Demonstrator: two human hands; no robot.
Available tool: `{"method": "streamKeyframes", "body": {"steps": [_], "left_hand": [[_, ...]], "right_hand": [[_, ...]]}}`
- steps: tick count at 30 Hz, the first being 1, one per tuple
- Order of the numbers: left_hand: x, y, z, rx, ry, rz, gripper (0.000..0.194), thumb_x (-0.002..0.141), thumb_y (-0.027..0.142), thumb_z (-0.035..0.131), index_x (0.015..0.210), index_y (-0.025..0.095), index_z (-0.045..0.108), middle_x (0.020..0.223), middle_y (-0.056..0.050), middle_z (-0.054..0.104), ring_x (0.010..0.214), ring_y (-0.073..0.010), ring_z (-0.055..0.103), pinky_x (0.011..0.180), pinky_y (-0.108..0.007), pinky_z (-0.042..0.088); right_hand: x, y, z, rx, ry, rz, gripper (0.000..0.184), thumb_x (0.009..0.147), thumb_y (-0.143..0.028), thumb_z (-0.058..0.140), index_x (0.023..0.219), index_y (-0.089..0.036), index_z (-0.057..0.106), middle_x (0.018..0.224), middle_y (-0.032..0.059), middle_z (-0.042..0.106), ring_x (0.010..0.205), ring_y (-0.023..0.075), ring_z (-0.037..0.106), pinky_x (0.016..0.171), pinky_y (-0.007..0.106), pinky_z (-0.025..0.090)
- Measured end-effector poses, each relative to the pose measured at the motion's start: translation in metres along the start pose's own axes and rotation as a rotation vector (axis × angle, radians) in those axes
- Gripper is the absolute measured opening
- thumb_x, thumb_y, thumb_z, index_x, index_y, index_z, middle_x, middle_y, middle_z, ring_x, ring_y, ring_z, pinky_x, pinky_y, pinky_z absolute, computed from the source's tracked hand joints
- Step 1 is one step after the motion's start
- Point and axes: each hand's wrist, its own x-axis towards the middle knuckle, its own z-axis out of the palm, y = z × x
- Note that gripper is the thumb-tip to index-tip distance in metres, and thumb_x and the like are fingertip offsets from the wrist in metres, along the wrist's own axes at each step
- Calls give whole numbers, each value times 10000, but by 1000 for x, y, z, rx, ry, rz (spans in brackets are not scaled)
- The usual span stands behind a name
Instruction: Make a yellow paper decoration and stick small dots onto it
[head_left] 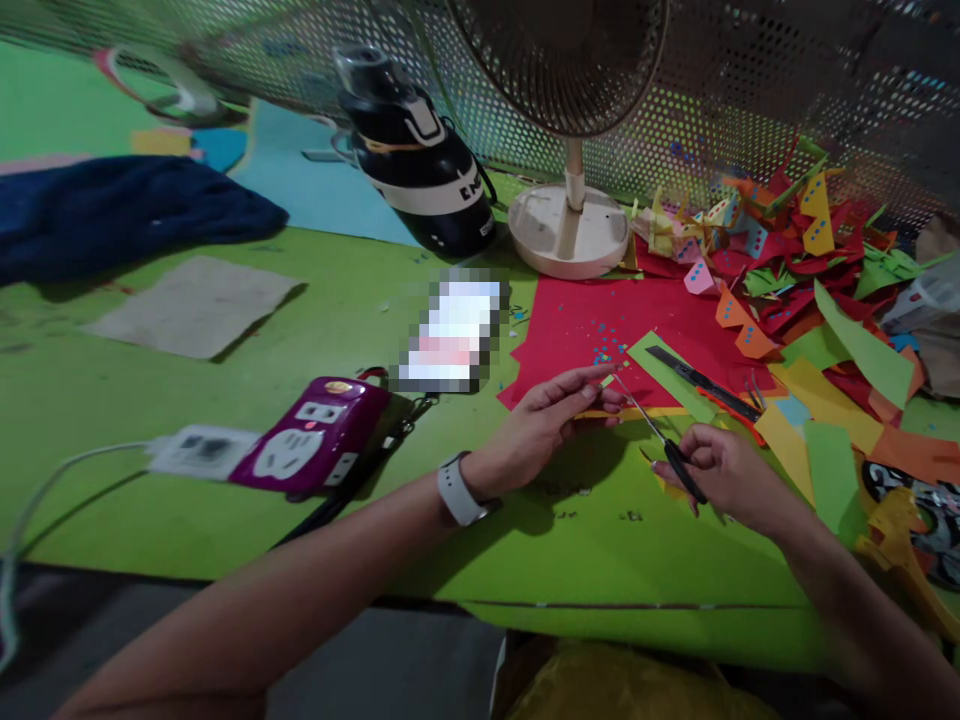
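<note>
My right hand [720, 475] is closed round the black handles of a pair of scissors [684, 470], whose blades point up and left. The blade tips reach a small light-green piece of paper [606, 381] pinched in the fingers of my left hand [551, 420]. Whether the blades touch the paper I cannot tell. Under and beyond the fingertips lies a red paper sheet [570, 320] sprinkled with tiny blue bits. A black-and-orange box cutter [701, 382] rests across a light-green paper strip [660, 362] just past my right hand.
Paper scraps [795, 250] heap up at the right. A fan [568, 230] and a black bottle [424, 170] stand at the back. Left of my hands lie a lit phone [454, 330], a purple power strip [319, 435] with a charger, a brown paper [199, 305] and dark cloth [127, 215].
</note>
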Motion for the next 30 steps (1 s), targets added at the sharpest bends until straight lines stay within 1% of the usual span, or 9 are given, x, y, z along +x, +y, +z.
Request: {"method": "streamKeyframes", "body": {"steps": [5, 9, 13, 15, 18, 23, 27, 30], "left_hand": [[0, -3, -3, 104, 3, 70, 355, 875, 318, 683, 1210, 211, 640, 966, -45, 751, 936, -170, 693, 906, -336, 539], [-1, -2, -2, 167, -4, 120, 478, 883, 327, 681, 1322, 214, 530, 1002, -64, 759, 1069, -200, 679, 997, -359, 488], [-4, 0, 2, 173, -26, 119, 560, 889, 337, 672, 1392, 211, 460, 1087, -93, 749, 1167, -233, 643, 1030, -384, 459], [-5, 1, 3, 181, -36, 115, 581, 889, 342, 670, 1408, 209, 446, 1101, -98, 748, 1180, -242, 637, 1038, -395, 450], [-4, 1, 2, 207, -53, 126, 591, 892, 339, 663, 1422, 206, 438, 1074, -89, 761, 1181, -232, 639, 1049, -387, 438], [-4, 3, -1, 272, -115, 120, 579, 903, 327, 646, 1434, 227, 438, 1066, -89, 770, 1110, -216, 681, 1013, -352, 458], [-5, 4, -1, 280, -118, 110, 600, 903, 321, 650, 1442, 203, 414, 1102, -105, 761, 1139, -221, 667, 1004, -337, 464], [-4, 5, -2, 277, -109, 110, 587, 894, 319, 664, 1421, 193, 438, 1082, -101, 767, 1141, -227, 667, 1013, -343, 463]], "right_hand": [[-3, -2, -1, -45, 1, -8, 435, 613, -488, 825, 678, -224, 486, 530, -67, 478, 476, 77, 416, 425, 230, 340], [-4, -3, -2, -76, 8, -3, 411, 628, -478, 818, 689, -222, 502, 542, -56, 498, 487, 86, 432, 428, 235, 338], [-3, -2, -2, -106, 15, -11, 396, 643, -465, 810, 699, -216, 508, 548, -47, 520, 486, 89, 443, 427, 234, 323], [-3, -1, -2, -131, 17, -20, 382, 662, -467, 797, 704, -214, 514, 548, -48, 525, 487, 90, 452, 429, 232, 323], [-2, 0, -4, -165, 16, -32, 372, 680, -468, 784, 709, -215, 513, 543, -49, 533, 485, 92, 456, 431, 230, 311], [-3, 1, -6, -150, -19, -35, 376, 677, -449, 795, 714, -218, 500, 555, -49, 551, 497, 90, 455, 444, 231, 313], [-3, 0, -8, -138, -30, -39, 383, 675, -451, 799, 717, -219, 497, 563, -52, 552, 501, 88, 461, 443, 227, 313], [-2, 0, -9, -127, -42, -36, 395, 674, -453, 804, 716, -217, 491, 548, -62, 536, 486, 80, 445, 434, 221, 300]]}}
